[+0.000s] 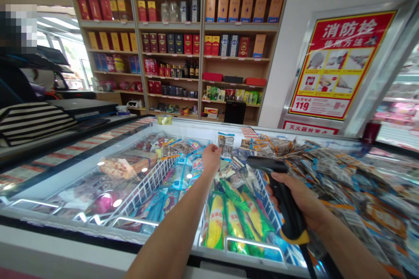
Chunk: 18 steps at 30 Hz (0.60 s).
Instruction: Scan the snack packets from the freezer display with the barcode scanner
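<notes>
My left hand reaches out over the chest freezer, fingers closed on the edge of a small blue-and-clear packet that stands upright. In my right hand is a black barcode scanner with yellow trim, its head pointing left toward the packet and its cable hanging down. Beneath my hands, a white wire basket holds blue packages. To its right lie green-and-yellow corn-shaped packs. A large heap of small packets spreads to the right, under and beyond my right forearm.
The freezer's front rim runs along the near side. A striped item and a dark laptop-like device sit on the left counter. Wooden shelves with boxes and bottles stand behind. A red-and-yellow poster hangs on the right wall.
</notes>
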{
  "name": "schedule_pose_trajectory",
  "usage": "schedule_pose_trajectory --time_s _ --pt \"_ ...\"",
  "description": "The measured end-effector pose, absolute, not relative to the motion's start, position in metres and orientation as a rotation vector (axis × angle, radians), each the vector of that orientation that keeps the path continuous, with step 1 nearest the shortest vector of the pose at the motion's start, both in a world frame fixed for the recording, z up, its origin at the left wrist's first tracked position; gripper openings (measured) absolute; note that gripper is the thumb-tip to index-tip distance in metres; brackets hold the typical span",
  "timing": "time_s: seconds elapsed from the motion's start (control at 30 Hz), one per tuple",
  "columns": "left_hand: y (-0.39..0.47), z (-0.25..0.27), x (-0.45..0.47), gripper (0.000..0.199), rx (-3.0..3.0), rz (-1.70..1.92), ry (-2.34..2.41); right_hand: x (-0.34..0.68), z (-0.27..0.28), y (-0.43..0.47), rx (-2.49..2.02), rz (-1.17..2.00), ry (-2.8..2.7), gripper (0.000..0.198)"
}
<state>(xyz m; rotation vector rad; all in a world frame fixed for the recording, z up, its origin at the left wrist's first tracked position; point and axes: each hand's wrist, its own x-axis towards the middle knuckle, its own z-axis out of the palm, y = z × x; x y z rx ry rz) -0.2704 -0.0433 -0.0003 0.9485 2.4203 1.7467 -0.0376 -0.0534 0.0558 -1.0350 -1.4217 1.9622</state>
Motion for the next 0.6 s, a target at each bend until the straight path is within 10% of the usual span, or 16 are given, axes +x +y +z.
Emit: schedule_pose_trajectory --time_s 0.6 --pt "-0.036 -0.011 -0.291 0.013 0.751 2.169 2.126 -0.068 0.058 -0.06 -0.952 1.906 -1.602 0.017"
